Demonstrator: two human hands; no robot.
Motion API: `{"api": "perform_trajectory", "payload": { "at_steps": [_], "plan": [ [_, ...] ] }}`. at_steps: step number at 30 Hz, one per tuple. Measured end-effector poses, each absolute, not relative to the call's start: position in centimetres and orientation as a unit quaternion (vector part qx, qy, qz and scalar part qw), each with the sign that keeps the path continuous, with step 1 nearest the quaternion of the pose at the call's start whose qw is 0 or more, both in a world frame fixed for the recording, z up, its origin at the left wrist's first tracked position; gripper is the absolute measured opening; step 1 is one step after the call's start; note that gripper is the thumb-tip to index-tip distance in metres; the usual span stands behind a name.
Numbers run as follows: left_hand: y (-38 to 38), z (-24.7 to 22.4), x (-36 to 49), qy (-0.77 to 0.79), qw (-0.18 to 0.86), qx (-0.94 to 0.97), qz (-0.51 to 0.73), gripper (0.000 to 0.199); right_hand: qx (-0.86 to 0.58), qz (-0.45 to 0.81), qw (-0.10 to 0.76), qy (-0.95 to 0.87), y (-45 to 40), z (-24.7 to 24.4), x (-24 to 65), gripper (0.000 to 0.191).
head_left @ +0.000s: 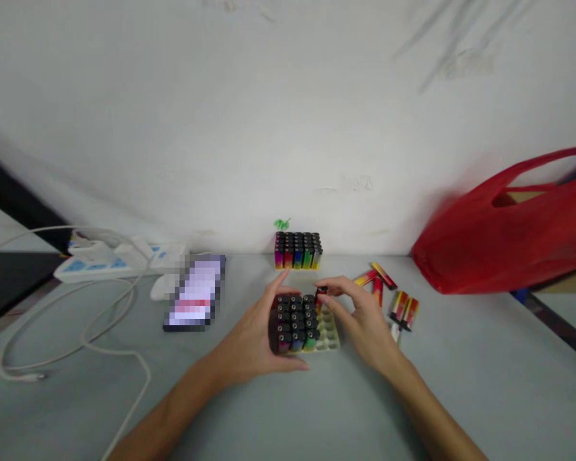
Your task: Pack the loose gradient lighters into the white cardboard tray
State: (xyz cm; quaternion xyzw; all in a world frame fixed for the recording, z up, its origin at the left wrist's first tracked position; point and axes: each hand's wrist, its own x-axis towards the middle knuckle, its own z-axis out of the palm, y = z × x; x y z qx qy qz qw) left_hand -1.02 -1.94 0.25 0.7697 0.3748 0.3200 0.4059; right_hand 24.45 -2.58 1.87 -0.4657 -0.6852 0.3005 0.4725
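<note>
A pale tray (333, 339) with small compartments stands on the table, its left part filled with upright black-topped lighters (296, 323). My left hand (258, 336) is wrapped round the tray's left side, fingers at the back and thumb along the front. Between the thumb and fingers of my right hand (358, 314) is a red lighter (321, 294), upright at the back of the tray, just right of the filled columns. Compartments to the right of it show bare. Whether the lighter's base sits in a compartment is hidden.
Behind the tray, a block of coloured lighters (298, 251) stands by the wall. Loose red-yellow lighters (377, 289) lie right. A red bag (504, 237) is farther right; a phone (195, 293), white mouse (161, 288), power strip (120, 261) and cable (118, 349) are left.
</note>
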Motion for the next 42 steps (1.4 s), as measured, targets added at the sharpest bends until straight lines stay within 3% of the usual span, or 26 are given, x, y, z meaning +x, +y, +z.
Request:
{"api": "perform_trajectory", "payload": {
  "at_steps": [7,16,20,24,30,36,42],
  "plan": [
    [-2.4,0.2,-0.8,0.389,0.399,0.770,0.310,0.160,-0.472,0.261,0.438,-0.720,-2.8,2.7,25.1,0.019],
    [-2.1,0.1,-0.7,0.392,0.382,0.775,0.317,0.153,-0.461,0.215,0.385,-0.770,-3.1,3.6,24.9,0.020],
    [-2.0,-0.1,-0.7,0.389,0.383,0.776,0.315,0.149,-0.571,0.079,0.400,-0.713,-2.4,2.4,25.9,0.030],
    [-2.1,-0.2,-0.6,0.386,0.406,0.766,0.316,0.145,-0.682,-0.045,0.288,-0.671,-1.5,0.3,27.5,0.042],
    [-2.2,0.1,-0.4,0.390,0.390,0.769,0.322,0.142,-0.628,0.020,0.259,-0.734,-1.3,-0.4,27.5,0.037],
    [-2.2,0.2,-0.5,0.392,0.381,0.778,0.310,0.144,-0.603,0.027,0.302,-0.738,-1.3,-0.2,26.7,0.030],
    [-2.2,0.3,-0.6,0.402,0.372,0.781,0.300,0.146,-0.595,0.062,0.260,-0.758,-1.7,-0.3,25.9,0.020]
  ]
}}
